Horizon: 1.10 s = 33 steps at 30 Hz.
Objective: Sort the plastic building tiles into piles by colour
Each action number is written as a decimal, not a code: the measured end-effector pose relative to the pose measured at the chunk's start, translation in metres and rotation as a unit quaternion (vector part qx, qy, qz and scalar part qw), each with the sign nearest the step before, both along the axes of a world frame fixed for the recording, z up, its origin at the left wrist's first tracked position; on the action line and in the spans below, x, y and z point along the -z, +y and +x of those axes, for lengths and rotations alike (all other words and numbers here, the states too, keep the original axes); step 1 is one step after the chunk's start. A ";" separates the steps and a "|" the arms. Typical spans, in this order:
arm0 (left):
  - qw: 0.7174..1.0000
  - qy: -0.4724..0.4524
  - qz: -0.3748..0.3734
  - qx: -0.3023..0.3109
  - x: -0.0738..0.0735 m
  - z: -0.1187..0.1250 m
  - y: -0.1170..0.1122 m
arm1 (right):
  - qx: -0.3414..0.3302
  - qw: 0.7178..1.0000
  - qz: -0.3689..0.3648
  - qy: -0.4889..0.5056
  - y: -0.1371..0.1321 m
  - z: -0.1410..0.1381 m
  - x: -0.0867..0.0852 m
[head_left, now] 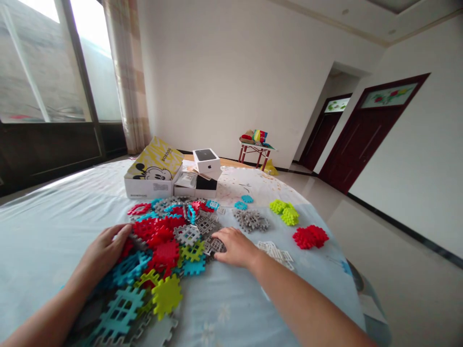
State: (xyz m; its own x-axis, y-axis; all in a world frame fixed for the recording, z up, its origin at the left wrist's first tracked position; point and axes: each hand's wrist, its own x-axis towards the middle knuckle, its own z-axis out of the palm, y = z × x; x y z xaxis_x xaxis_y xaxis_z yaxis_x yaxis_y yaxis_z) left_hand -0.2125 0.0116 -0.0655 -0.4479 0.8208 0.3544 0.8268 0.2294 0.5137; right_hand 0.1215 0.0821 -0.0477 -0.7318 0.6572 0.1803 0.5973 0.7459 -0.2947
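Observation:
A heap of notched plastic building pieces in red, blue, grey and lime lies in front of me. My left hand [108, 248] rests against the heap's left edge, beside a red piece [166, 255] and a blue piece [132, 267]; its fingers look stretched, with some tips hidden. At the heap's right edge, the fingers of my right hand [233, 246] curl onto a grey window-shaped building piece [213, 246]. A lime piece [167, 295] and a blue window-shaped piece [121, 311] lie toward me.
Sorted groups lie to the right: grey pieces [251, 220], white pieces [277, 253], lime pieces [284, 212] and red pieces [310, 236]. Behind the heap stand a yellow cartoon box [154, 166] and a white phone box [207, 161]. The round table's cloth [231, 308] drops off at right.

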 end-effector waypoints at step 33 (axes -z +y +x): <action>0.989 -0.122 -0.069 0.036 0.003 -0.018 0.007 | 0.084 0.988 0.010 0.126 0.005 0.029 -0.001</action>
